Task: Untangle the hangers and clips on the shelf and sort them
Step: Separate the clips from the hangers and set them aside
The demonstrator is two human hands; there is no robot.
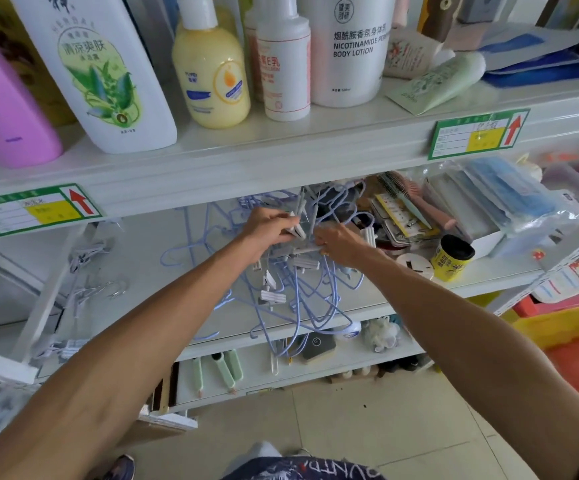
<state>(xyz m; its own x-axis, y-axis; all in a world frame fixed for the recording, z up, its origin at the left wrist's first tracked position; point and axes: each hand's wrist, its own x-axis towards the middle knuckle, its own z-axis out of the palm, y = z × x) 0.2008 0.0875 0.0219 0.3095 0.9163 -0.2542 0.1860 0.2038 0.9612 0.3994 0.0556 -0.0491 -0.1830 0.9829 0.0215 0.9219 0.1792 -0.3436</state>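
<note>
Left hand (270,226) curling round grey clip (296,230) above tangled blue hangers (310,289); right hand (341,244) pinching another clip (307,250), fingers bent; both hovering over shelf (177,296).

The big white bottle (346,46) reads "烟酰胺香氛身体乳" over "NICOTINAMIDE" and "BODY LOTION" — the first English line runs on round the side with "PE". The tilted leaf-printed bottle (101,74) carries "清凉爽肤" in green, under an arc of pale letters that looks like "HERBAL". The slim red-printed bottle (282,71) shows "E乳". The left price tag (35,209) and the right price tag (478,133) each bear a red up-arrow — their handwriting is too blurred to read. The dark shorts (301,471) show partial letters, "UNT".
</note>
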